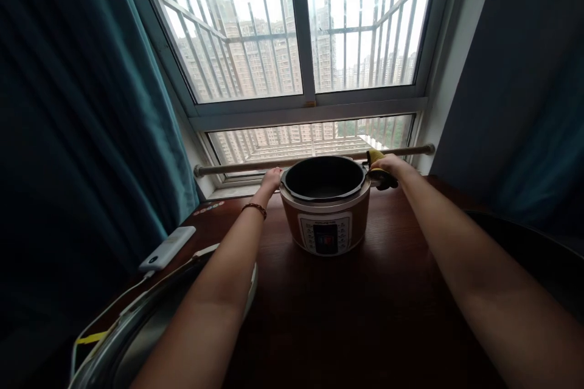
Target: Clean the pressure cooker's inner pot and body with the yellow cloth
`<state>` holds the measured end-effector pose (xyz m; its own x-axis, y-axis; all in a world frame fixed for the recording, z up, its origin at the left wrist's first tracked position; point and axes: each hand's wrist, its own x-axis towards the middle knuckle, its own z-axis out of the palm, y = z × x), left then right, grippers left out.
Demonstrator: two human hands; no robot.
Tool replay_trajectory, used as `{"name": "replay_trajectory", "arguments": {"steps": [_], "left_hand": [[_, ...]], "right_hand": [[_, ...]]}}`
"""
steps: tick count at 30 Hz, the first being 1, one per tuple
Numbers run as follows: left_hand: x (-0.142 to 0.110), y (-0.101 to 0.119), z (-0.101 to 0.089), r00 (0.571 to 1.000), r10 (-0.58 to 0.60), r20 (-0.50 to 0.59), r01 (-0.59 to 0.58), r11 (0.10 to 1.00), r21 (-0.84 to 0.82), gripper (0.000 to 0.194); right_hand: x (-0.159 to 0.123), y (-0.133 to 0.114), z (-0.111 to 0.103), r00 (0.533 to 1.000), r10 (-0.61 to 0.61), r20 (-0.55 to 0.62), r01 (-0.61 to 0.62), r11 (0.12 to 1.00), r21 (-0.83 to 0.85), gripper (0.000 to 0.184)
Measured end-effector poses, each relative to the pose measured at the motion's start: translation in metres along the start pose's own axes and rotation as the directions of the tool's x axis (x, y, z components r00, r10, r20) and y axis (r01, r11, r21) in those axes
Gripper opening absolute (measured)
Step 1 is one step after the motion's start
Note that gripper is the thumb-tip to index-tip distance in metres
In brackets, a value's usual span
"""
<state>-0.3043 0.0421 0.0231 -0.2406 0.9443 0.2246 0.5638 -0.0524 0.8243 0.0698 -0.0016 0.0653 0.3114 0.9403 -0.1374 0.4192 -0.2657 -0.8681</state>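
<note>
An electric pressure cooker (292, 219) with a brown body and a front control panel stands upright on the dark wooden table. Its lid is off, and the black inner pot (325, 179) shows dark inside. My left hand (272, 179) is closed at the cooker's left side, by the rim, its fingertips partly hidden. At the right side my right hand (391, 165) is closed on a yellow and black cloth (376, 158), beside the cooker's handle. Part of the cloth hangs below the fingers. Whether this hand also grips the handle is hard to tell.
A large round metal-lined lid or vessel (150, 322) lies at lower left, partly under my left forearm. Near the curtain is a white power bank (168, 248) with a cable. A dark round pan-like thing (515, 243) is at right. Behind the cooker runs a window rail (255, 165).
</note>
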Motion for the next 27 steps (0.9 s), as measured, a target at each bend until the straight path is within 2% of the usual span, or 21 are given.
{"name": "replay_trajectory", "arguments": {"steps": [6,15,19,23,27], "left_hand": [[-0.053,0.005,-0.016,1.0,-0.003,-0.029,0.006,0.994,0.113,0.035],[-0.163,0.023,-0.048,0.998,-0.004,-0.064,0.017,0.981,0.195,0.038],[-0.204,0.029,-0.06,0.995,-0.012,-0.096,0.032,0.977,0.212,0.04],[-0.234,0.033,-0.067,0.994,-0.013,-0.105,0.037,0.974,0.224,0.041],[-0.251,0.037,-0.072,0.994,-0.004,-0.106,0.029,0.973,0.228,0.04]], "right_hand": [[-0.049,0.01,-0.015,1.0,0.007,0.01,-0.007,0.999,0.038,0.026],[-0.127,0.035,-0.041,0.998,-0.017,0.063,0.014,0.999,0.05,0.023],[-0.153,0.046,-0.051,0.995,-0.025,0.098,0.02,0.998,0.056,0.023],[-0.169,0.057,-0.058,0.994,-0.025,0.109,0.02,0.999,0.047,0.025],[-0.177,0.06,-0.062,0.99,-0.071,0.118,0.067,0.997,0.042,0.024]]}}
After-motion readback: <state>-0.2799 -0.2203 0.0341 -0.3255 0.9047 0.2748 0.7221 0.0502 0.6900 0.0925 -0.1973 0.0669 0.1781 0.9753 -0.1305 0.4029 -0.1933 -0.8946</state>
